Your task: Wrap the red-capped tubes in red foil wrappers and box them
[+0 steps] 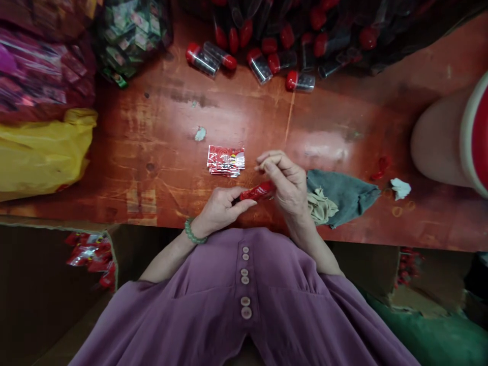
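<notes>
My left hand (221, 208) wears a green bead bracelet and is closed on one end of a small red plastic-looking packet (257, 192), with the thumb along its near side. At the packet's other end is my right hand (287, 183), its thumb and forefinger pinched together just above. What the pinch holds, if anything, is too small to name. Just beyond my hands lies a small stack of shiny red printed sachets (225, 158). A grey-green cloth (346, 195) and a beige crumpled cloth (322, 206) lie beside my right wrist.
Clear tubes with red caps (259, 66) are heaped at the back. Bags of packets (133, 35) and a yellow bag (46, 152) are at left. A white bucket (438, 137) stands at right, near rubber bands (397, 211). Open cardboard boxes (114, 254) sit below the table edge.
</notes>
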Motion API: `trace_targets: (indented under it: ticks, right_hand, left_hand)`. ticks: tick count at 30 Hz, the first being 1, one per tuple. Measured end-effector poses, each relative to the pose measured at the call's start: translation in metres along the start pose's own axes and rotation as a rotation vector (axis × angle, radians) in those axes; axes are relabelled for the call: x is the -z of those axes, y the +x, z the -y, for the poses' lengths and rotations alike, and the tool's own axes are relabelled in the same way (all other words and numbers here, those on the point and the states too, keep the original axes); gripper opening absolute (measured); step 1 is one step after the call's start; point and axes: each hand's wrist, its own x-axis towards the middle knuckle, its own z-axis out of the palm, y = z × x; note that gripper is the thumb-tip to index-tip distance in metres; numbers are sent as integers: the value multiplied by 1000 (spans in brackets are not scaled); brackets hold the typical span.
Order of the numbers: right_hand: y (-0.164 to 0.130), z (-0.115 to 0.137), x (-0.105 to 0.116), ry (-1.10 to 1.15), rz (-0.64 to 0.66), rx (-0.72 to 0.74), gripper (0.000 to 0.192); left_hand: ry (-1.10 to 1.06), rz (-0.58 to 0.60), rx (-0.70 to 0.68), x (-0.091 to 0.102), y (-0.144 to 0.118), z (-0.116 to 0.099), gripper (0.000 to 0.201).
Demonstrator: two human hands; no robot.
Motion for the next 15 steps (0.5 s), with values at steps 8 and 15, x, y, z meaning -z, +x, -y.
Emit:
trace_targets:
  ticks: [8,15]
  right_hand:
    - [3,12,21,-167,236,60,13]
    - [-3,9,7,-51,-3,94,18]
  left_hand:
    - [71,-55,4,2,5,0,30]
    - [-84,-21,70,-3,2,3,29]
